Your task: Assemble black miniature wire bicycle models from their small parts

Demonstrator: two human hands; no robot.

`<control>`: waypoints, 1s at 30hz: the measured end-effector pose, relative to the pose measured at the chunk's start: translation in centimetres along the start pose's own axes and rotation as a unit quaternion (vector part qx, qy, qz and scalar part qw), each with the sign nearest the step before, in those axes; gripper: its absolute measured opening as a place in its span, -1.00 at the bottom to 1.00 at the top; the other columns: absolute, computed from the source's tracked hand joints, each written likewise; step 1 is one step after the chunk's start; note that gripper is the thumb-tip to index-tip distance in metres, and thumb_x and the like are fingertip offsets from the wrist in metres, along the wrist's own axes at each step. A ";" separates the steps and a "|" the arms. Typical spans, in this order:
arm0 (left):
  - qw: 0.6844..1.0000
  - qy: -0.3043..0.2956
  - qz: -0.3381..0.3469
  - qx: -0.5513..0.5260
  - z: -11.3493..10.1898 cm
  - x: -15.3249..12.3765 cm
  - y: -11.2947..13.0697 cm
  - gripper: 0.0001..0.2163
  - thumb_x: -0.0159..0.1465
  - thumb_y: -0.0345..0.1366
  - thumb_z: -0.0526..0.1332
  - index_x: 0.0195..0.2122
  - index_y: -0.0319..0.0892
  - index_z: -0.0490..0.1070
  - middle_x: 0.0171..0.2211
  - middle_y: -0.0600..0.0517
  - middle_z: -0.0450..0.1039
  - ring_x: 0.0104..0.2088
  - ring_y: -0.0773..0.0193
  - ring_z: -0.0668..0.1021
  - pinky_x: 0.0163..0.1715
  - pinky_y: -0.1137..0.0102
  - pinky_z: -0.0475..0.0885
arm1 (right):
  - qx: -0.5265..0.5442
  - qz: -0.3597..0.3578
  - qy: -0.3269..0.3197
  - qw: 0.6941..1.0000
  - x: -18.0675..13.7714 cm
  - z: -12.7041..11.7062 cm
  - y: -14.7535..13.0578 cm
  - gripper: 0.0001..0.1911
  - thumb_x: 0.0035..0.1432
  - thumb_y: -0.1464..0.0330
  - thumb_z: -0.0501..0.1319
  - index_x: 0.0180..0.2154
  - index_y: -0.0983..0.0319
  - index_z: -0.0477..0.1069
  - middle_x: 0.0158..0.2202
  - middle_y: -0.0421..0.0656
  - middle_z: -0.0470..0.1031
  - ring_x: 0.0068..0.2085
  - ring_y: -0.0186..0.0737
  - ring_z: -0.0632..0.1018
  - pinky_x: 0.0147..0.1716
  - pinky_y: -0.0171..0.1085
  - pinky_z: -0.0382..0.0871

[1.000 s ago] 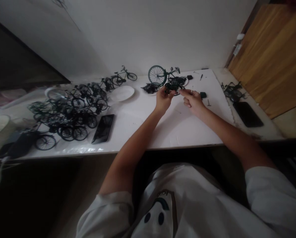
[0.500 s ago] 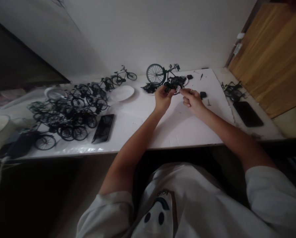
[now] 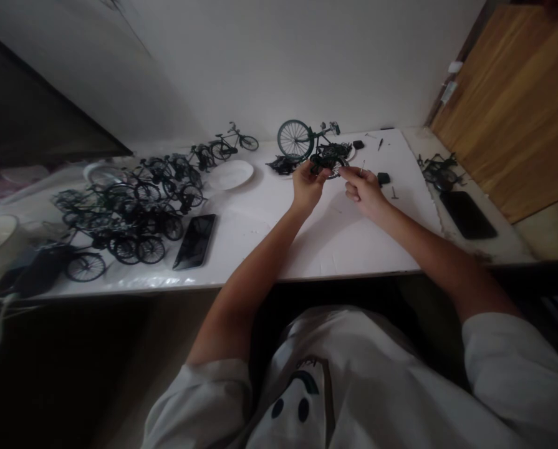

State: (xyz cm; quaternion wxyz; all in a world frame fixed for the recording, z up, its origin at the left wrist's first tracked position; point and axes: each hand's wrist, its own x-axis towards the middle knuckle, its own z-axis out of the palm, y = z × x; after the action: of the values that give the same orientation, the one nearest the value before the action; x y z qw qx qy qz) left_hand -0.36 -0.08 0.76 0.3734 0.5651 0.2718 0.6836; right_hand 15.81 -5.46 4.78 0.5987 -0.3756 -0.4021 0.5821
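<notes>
My left hand (image 3: 307, 184) is closed on a half-built dark green model bicycle (image 3: 313, 149), whose front wheel (image 3: 295, 138) stands up toward the wall. My right hand (image 3: 363, 188) sits just to the right of it, fingers pinched on a thin metal tool (image 3: 361, 167) that points up. Both hands hover over the far middle of the white table (image 3: 335, 243). A white plate with dark bicycle parts (image 3: 284, 166) lies right behind my left hand.
Several finished model bicycles (image 3: 129, 206) crowd the left of the table. A black phone (image 3: 195, 241) lies beside them and an empty white plate (image 3: 232, 174) farther back. Small black parts (image 3: 383, 178) and another phone (image 3: 467, 215) lie to the right, near a wooden door (image 3: 517, 106).
The model bicycle has tilted slightly in my left hand. My right hand's thin tool dipped toward the bicycle and is raised again. Arms stay in place.
</notes>
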 end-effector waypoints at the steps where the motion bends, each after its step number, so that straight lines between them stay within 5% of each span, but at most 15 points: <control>1: 1.000 0.001 -0.002 -0.002 0.0 0.0 0.0 -0.53 0.10 0.12 0.63 -0.33 -0.13 0.53 -0.39 0.06 0.52 -0.32 0.30 0.56 -0.21 0.38 0.49 | -0.004 0.000 0.002 1.000 0.0 0.0 0.0 -0.51 -0.15 0.20 0.71 -0.40 0.16 0.45 -0.58 -0.41 0.23 -0.60 -0.52 0.02 -0.65 -0.34 -0.19; 21: 1.000 0.000 -0.012 -0.029 0.0 -0.1 -0.3 -0.56 0.12 0.06 0.63 -0.30 -0.14 0.52 -0.39 0.08 0.50 -0.33 0.33 0.53 -0.27 0.42 0.47 | -0.023 -0.023 -0.007 0.999 0.0 -0.1 0.3 -0.41 -0.16 0.03 0.72 -0.37 0.13 0.40 -0.57 -0.44 0.14 -0.60 -0.50 0.02 -0.65 -0.34 -0.14; 30: 0.998 -0.007 -0.042 -0.055 0.2 -0.3 -0.5 -0.51 0.09 0.13 0.63 -0.30 -0.14 0.52 -0.35 0.06 0.55 -0.31 0.32 0.59 -0.19 0.36 0.59 | -0.064 -0.113 0.060 0.990 -0.4 0.1 0.3 -0.27 -0.21 0.00 0.72 -0.21 0.04 0.31 -0.55 -0.47 0.07 -0.57 -0.43 0.09 -0.62 -0.33 -0.04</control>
State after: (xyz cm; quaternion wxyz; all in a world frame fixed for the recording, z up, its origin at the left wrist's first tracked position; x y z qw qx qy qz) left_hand -0.02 -0.09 0.23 0.4341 0.5365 0.2542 0.6776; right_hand 15.62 -5.80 4.47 0.6582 -0.3992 -0.4416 0.4609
